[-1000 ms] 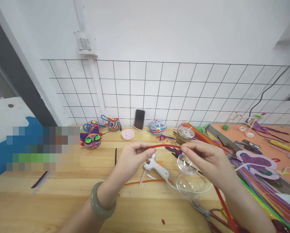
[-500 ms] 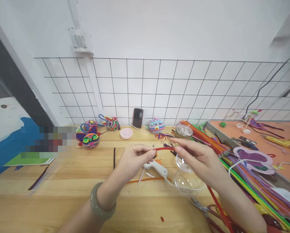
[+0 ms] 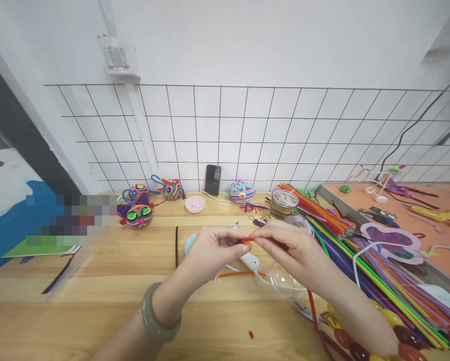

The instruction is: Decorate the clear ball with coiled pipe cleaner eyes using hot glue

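My left hand (image 3: 219,250) pinches one end of a red pipe cleaner (image 3: 249,239) between thumb and fingers. Close beside it, my right hand (image 3: 290,250) pinches the same stem, its fingertips almost meeting the left ones. The stem's long tail (image 3: 314,313) hangs below my right forearm. Under the hands lies a white hot glue gun (image 3: 252,261), partly covered by them. A clear plastic half ball (image 3: 285,277) rests below my right hand. Behind my left hand a light-blue ball (image 3: 189,243) shows only in part. An orange pipe cleaner (image 3: 240,274) lies below the hands.
Scissors (image 3: 303,311) lie beneath my right forearm. Bundles of coloured pipe cleaners (image 3: 383,281) spread along the right. Several decorated balls (image 3: 139,216), a pink dish (image 3: 195,204), a phone (image 3: 213,179) and a glass jar (image 3: 284,203) stand at the back. A black strip (image 3: 177,245) lies left.
My right hand has moved left until its fingertips nearly meet the left hand's, shortening the red stretch between them. The view has shifted slightly.
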The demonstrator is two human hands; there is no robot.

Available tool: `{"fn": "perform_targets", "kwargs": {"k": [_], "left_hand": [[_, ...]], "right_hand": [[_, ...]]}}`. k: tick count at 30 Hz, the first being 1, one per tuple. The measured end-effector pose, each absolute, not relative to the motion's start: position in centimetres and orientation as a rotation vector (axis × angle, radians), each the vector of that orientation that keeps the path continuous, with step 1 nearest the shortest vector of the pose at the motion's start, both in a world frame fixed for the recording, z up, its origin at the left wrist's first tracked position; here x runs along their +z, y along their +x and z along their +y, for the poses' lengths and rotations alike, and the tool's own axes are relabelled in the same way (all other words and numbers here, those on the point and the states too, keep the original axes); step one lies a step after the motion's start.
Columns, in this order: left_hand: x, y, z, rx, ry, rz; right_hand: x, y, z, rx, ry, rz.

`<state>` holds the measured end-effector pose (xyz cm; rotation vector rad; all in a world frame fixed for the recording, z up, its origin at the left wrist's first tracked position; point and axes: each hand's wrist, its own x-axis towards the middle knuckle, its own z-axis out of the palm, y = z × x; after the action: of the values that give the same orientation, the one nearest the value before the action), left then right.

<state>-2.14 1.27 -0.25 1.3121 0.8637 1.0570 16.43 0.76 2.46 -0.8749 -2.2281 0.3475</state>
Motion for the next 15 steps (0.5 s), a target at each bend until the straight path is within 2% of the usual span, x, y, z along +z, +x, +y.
{"fn": "perform_targets", "kwargs": {"k": [15], "left_hand": [[-0.14, -1.88, 1.23, 1.092, 1.296, 0.842]], "right_hand": [[2.53, 16.37, 0.67, 0.344, -0.917, -2.256]]}}
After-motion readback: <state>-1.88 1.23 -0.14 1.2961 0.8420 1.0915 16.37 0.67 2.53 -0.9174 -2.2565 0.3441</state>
